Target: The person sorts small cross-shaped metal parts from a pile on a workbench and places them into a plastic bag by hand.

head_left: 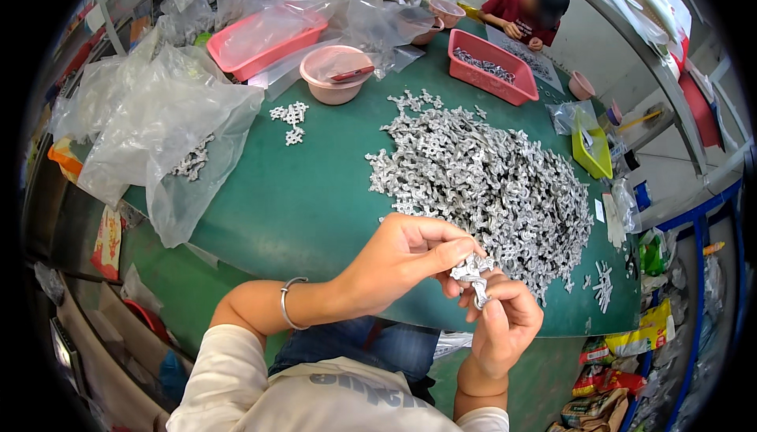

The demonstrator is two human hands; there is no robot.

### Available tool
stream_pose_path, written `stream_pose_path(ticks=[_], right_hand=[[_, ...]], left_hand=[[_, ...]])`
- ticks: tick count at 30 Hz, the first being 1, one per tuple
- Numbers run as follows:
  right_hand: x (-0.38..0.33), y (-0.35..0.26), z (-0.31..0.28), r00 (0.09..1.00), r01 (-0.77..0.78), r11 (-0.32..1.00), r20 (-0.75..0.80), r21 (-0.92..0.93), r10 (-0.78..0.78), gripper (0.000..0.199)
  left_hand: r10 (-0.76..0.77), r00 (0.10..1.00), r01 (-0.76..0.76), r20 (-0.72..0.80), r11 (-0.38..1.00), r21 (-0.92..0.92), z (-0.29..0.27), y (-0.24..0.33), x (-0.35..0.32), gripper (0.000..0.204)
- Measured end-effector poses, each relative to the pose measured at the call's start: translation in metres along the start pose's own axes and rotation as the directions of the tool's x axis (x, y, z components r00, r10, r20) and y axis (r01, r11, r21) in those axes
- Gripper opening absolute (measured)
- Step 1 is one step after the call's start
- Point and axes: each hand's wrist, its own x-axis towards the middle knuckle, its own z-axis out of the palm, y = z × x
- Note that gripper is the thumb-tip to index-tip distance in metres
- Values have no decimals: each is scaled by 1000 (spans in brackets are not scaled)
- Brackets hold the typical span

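Between my two hands is a small silvery metal part point(471, 269) with an irregular, lobed outline. My left hand point(418, 255) pinches its upper side with thumb and fingers. The fingertips of my right hand point(505, 318) close on its lower end. Both hands are raised over the front edge of the green table point(292, 195). Just beyond them spreads a big heap of similar metal parts point(489, 184). A few more parts point(290, 121) lie in a small group left of the heap.
A pink bowl point(319, 89) with a red-handled tool point(352, 74) stands at the back. Pink trays point(505, 89) point(260, 50) and a yellow-green tray point(593, 156) sit around the table. Plastic bags point(181, 109) cover the left. Across the table another person point(516, 10) handles small parts.
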Motion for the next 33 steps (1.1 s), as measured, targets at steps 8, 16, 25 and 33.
stream_pose_path(ticks=[8,16,25,33], right_hand=[[19,11,7,998,-55,998,14,-31,56,4],[42,25,4,991,-80,982,96,-173,97,3],[60,45,-2,989,-87,961,97,-262,116,2],[72,70,-1,977,-195,947,33,-254,210,3]], left_hand=[[3,1000,-3,-13,1000,10,-23,6,5,21],[-59,997,58,-51,998,-10,-47,2,7,20],[-87,994,82,-58,993,-89,-69,-6,19,18],[-184,983,180,-21,975,-129,-91,-9,26,15]])
